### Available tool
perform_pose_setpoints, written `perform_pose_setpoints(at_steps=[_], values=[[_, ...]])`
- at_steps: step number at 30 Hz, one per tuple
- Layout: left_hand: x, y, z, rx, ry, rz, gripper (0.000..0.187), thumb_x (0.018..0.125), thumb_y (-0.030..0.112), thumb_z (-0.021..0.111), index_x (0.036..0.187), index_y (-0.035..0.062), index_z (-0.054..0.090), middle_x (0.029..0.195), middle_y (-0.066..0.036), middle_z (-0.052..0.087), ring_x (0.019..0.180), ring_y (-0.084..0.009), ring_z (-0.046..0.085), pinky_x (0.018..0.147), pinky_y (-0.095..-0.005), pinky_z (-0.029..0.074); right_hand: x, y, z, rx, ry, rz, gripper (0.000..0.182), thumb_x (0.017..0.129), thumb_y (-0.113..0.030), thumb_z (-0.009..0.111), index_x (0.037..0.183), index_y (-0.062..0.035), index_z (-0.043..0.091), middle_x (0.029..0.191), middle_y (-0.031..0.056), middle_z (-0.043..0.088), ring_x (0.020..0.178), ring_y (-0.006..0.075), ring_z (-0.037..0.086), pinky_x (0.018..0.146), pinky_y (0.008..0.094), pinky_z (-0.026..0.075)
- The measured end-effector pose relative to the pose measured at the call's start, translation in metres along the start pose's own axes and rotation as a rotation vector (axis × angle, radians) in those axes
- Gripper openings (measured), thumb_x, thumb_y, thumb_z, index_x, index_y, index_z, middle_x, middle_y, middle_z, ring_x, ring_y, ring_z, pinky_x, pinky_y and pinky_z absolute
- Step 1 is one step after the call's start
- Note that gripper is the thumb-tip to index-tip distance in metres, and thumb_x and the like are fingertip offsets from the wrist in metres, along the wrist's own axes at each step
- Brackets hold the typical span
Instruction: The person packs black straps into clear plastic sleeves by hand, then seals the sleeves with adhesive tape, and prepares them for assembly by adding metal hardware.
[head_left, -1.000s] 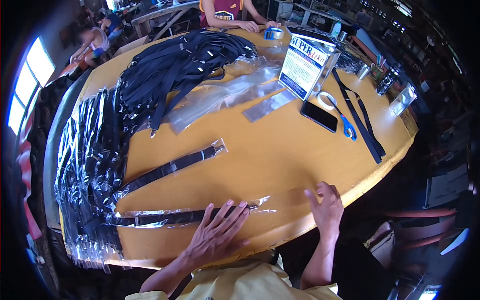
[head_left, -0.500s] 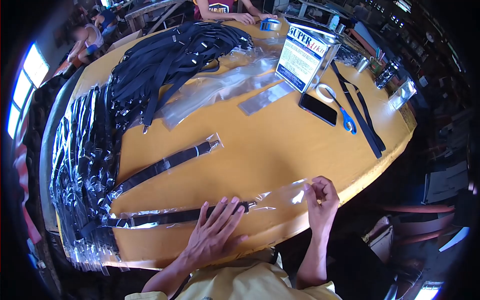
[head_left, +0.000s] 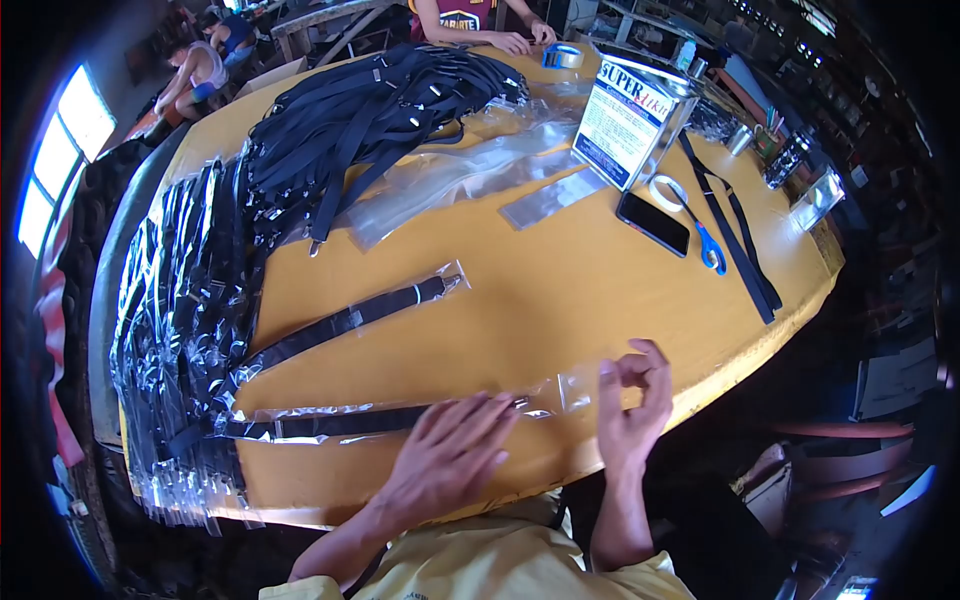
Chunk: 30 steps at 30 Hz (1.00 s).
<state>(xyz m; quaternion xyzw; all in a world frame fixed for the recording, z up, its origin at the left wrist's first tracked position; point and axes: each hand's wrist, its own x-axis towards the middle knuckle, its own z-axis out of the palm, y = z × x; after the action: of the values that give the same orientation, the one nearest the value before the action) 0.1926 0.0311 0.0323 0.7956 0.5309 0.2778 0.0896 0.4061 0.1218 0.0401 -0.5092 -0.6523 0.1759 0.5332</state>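
My left hand (head_left: 452,445) lies flat over the end of a black strap (head_left: 340,424) in a clear plastic sleeve, near the table's front edge. A metal clip shows just past its fingertips. Beyond the clip, the sleeve's clear end (head_left: 574,392) rests on the table. To the right of it, my right hand (head_left: 636,405) is raised with curled fingers apart from the thumb, and nothing shows between them. Another bagged black strap (head_left: 350,318) lies farther up, its clip end pointing right.
Bagged straps (head_left: 180,300) pile up at left, with loose black straps (head_left: 370,120) behind. Clear sleeves (head_left: 460,170) lie mid-table. Toward the right are a cement can (head_left: 625,120), phone (head_left: 653,224), tape roll (head_left: 668,189), scissors (head_left: 710,250) and a strap (head_left: 735,235). A person (head_left: 470,22) is opposite.
My right hand has let go of the sleeve's clear end, which now reaches less far right. My left hand has shifted slightly right along the strap, its fingers closer together. The view has shifted slightly.
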Motion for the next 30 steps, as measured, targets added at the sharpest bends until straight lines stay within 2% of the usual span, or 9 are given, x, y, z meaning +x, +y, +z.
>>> perform_pose_setpoints(at_steps=[2, 4, 7, 12, 20, 22, 25, 29, 30], values=[[0.012, 0.009, 0.011, 0.041, -0.108, 0.053, 0.054, 0.098, 0.032, 0.064, 0.142, 0.003, 0.055, 0.15, -0.011, 0.053, 0.139, -0.0324, 0.048, 0.114, -0.0511, 0.038, 0.008, 0.014, -0.015, -0.075, 0.043, 0.093, 0.033, 0.09, -0.002, 0.072, 0.12, 0.0029, 0.059, 0.076, 0.0079, 0.063, 0.07, 0.0188, 0.059, 0.07, 0.0354, 0.051], [0.015, 0.009, 0.032, 0.143, -0.24, 0.027, 0.071, 0.1, 0.051, 0.055, 0.152, 0.0042, 0.044, 0.162, -0.009, 0.038, 0.15, -0.0318, 0.032, 0.119, -0.0571, 0.027, 0.007, 0.029, -0.027, -0.19, -0.011, 0.164, 0.034, 0.092, -0.004, 0.069, 0.124, -0.0011, 0.059, 0.077, 0.009, 0.063, 0.07, 0.0197, 0.061, 0.069, 0.0364, 0.051], [0.017, 0.006, 0.042, 0.13, -0.268, -0.002, 0.076, 0.101, 0.057, 0.05, 0.154, 0.0043, 0.04, 0.164, -0.01, 0.033, 0.153, -0.031, 0.026, 0.119, -0.0612, 0.022, 0.0, 0.039, -0.038, -0.38, -0.077, 0.246, 0.036, 0.093, -0.005, 0.069, 0.127, -0.0046, 0.059, 0.077, 0.01, 0.064, 0.07, 0.0217, 0.063, 0.068, 0.0378, 0.051], [0.022, 0.007, 0.035, 0.095, -0.268, -0.027, 0.076, 0.101, 0.057, 0.05, 0.155, 0.0041, 0.04, 0.165, -0.011, 0.032, 0.153, -0.0326, 0.026, 0.119, -0.0619, 0.022, -0.01, 0.051, -0.035, -0.375, -0.103, 0.33, 0.035, 0.094, -0.006, 0.069, 0.127, -0.0052, 0.059, 0.08, 0.0115, 0.067, 0.069, 0.0223, 0.064, 0.066, 0.0382, 0.051], [0.022, 0.008, 0.038, 0.134, -0.284, -0.041, 0.077, 0.101, 0.058, 0.051, 0.156, 0.0051, 0.039, 0.165, -0.01, 0.032, 0.153, -0.0313, 0.026, 0.12, -0.0621, 0.017, -0.01, 0.054, -0.032, -0.276, 0.051, 0.246, 0.031, 0.095, -0.005, 0.069, 0.125, -0.0045, 0.061, 0.082, 0.0094, 0.067, 0.066, 0.0178, 0.057, 0.066, 0.0323, 0.047], [0.022, 0.007, 0.041, 0.043, -0.31, -0.051, 0.08, 0.099, 0.057, 0.055, 0.154, 0.0002, 0.039, 0.162, -0.016, 0.036, 0.151, -0.0367, 0.028, 0.12, -0.0644, 0.012, -0.012, 0.055, -0.032, -0.245, 0.051, 0.257, 0.03, 0.094, -0.004, 0.069, 0.124, -0.0033, 0.061, 0.082, 0.0089, 0.067, 0.067, 0.0174, 0.057, 0.067, 0.0324, 0.047], [0.017, 0.011, 0.041, 0.114, -0.187, -0.052, 0.081, 0.098, 0.057, 0.057, 0.153, 0.0001, 0.04, 0.163, -0.017, 0.034, 0.151, -0.0376, 0.028, 0.12, -0.065, 0.012, -0.01, 0.054, -0.033, -0.19, 0.068, 0.254, 0.029, 0.094, -0.004, 0.069, 0.122, -0.0009, 0.061, 0.082, 0.0079, 0.066, 0.069, 0.0158, 0.057, 0.069, 0.032, 0.048], [0.024, 0.009, 0.041, 0.046, -0.324, -0.082, 0.081, 0.098, 0.056, 0.058, 0.153, 0.0, 0.041, 0.164, -0.016, 0.032, 0.151, -0.0386, 0.028, 0.119, -0.064, 0.014, -0.011, 0.052, -0.033, -0.042, 0.137, 0.231, 0.028, 0.095, -0.005, 0.07, 0.121, 0.002, 0.061, 0.082, 0.0065, 0.064, 0.072, 0.0125, 0.057, 0.071, 0.0295, 0.049], [0.024, 0.012, 0.04, 0.034, -0.262, -0.119, 0.081, 0.098, 0.057, 0.057, 0.153, -0.0002, 0.04, 0.164, -0.017, 0.031, 0.151, -0.0382, 0.028, 0.119, -0.0647, 0.015, -0.011, 0.052, -0.033, 0.026, 0.157, 0.223, 0.028, 0.095, -0.005, 0.07, 0.121, 0.0027, 0.06, 0.083, 0.0057, 0.063, 0.072, 0.0112, 0.057, 0.071, 0.0275, 0.049]])
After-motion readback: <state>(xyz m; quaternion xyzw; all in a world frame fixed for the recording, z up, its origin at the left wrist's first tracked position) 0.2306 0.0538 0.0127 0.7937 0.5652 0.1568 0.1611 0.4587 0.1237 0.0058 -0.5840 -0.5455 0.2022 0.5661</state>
